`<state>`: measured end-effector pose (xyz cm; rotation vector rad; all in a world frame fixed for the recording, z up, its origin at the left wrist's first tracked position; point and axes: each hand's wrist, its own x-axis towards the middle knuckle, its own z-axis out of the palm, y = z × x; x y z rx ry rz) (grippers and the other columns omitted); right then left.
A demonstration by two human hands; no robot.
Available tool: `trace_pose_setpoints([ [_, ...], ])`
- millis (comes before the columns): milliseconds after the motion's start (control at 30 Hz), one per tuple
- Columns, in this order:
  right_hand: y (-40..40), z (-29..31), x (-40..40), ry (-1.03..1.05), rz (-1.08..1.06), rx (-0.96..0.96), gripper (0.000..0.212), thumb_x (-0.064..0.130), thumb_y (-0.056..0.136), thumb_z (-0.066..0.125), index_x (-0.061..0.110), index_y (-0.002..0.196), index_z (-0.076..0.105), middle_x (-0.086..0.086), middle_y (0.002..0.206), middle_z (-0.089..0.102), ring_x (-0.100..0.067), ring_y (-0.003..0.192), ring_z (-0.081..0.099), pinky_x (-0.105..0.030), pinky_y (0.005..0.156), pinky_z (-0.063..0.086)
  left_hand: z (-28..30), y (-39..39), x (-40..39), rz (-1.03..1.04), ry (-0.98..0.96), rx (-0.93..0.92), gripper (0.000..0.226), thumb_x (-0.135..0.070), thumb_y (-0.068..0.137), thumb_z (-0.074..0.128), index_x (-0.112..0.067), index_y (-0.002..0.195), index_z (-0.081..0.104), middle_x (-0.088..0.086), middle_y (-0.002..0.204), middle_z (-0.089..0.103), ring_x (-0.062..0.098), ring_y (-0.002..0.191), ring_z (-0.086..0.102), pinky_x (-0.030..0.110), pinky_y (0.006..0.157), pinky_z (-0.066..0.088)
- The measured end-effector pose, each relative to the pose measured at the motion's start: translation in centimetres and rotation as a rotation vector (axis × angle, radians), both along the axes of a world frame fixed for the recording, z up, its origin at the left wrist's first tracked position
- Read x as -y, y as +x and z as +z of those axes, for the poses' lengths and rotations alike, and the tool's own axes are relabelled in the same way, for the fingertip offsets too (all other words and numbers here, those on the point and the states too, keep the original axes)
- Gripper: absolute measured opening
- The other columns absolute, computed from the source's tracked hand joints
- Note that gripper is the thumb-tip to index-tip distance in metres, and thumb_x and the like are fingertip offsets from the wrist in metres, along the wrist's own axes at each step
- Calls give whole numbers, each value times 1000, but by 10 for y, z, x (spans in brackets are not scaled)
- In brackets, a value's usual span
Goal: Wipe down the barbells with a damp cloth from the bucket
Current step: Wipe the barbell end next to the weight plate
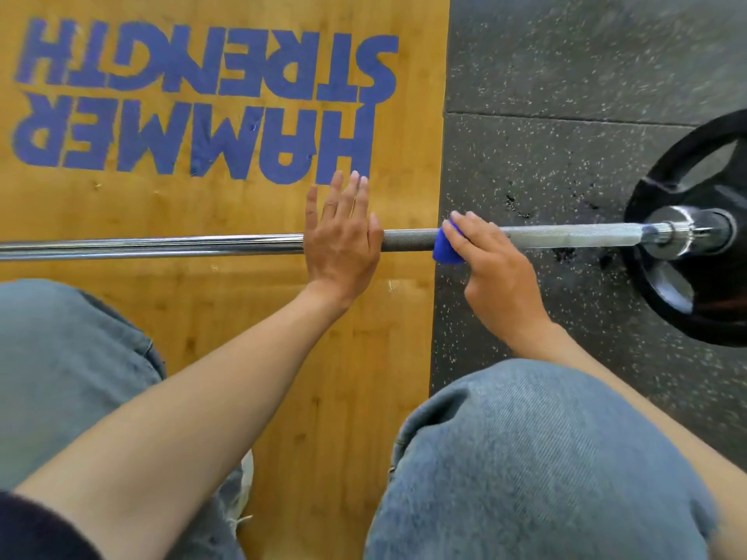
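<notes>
The head camera looks down at a person crouching on a gym floor. Closest to us are two knees in blue jeans (537,458), one on each side of the picture. A dark sleeve (36,527) shows at the bottom left corner.

Both bare arms reach forward from the knees to a long metal bar (161,245). The bar lies across the picture from left to right, low over the floor.

The left hand (341,240) lies flat on top of the bar. Its fingers are straight and point away from the person. It is not gripping anything.

The right hand (491,264) is just beside it, further along the bar. Its fingers curl over the bar and squeeze a blue cloth (446,246) against it. The cloth is wrapped around the rough grey part of the bar, and a bit of it sticks out on the left side of the hand.

At the right end of the bar sits a black round weight (695,220), standing up on its edge.

Under the left part of the bar is a yellow wooden floor (202,204). Under the right part is a dark mat (545,163) with small white specks.

Farther away, big blue letters (194,103) are painted on the wood. They are upside down from here and say HAMMER STRENGTH.
</notes>
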<state>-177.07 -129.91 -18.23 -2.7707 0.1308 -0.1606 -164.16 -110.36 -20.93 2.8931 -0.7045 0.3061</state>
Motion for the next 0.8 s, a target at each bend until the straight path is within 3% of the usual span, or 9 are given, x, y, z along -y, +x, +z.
trace_pose_setpoints([
  [133,-13,-3,0,31,-167,63,67,-25,80,52,4,140,58,-10,148,54,-33,141,46,-48,119,35,1,-8,-4,33,-5,-31,54,-34,105,31,-13,152,46,5,158,45,23,152,31,50,127,8],
  [233,8,-3,-35,50,15,66,65,-22,79,56,1,139,58,-11,147,55,-34,139,47,-46,122,29,-1,-15,-4,26,-13,-5,54,-32,104,32,-13,152,47,5,157,46,23,151,33,51,126,12],
  [333,3,2,-35,17,126,11,71,-21,75,56,4,141,57,-8,149,54,-31,138,49,-42,117,37,-3,-20,-6,32,-31,26,53,-31,104,33,-13,152,47,4,158,45,22,151,33,51,126,14],
  [500,-24,8,-2,65,-147,-23,55,-9,88,45,6,138,61,-8,143,58,-32,133,52,-49,115,40,-3,-32,-12,29,-42,18,53,-32,104,33,-15,153,46,4,159,43,22,152,31,51,126,13],
  [667,1,4,-69,71,181,17,63,1,85,27,2,140,58,-11,147,55,-33,138,49,-45,117,38,-8,-38,-16,7,-55,86,51,-28,102,36,-21,150,51,3,158,46,23,150,36,52,125,16],
  [800,-27,2,-29,32,63,-10,68,-15,79,44,7,142,57,-7,150,52,-29,139,47,-39,117,37,-7,-39,-18,4,-56,66,52,-29,100,37,-23,150,51,3,158,45,23,150,36,54,124,16],
])
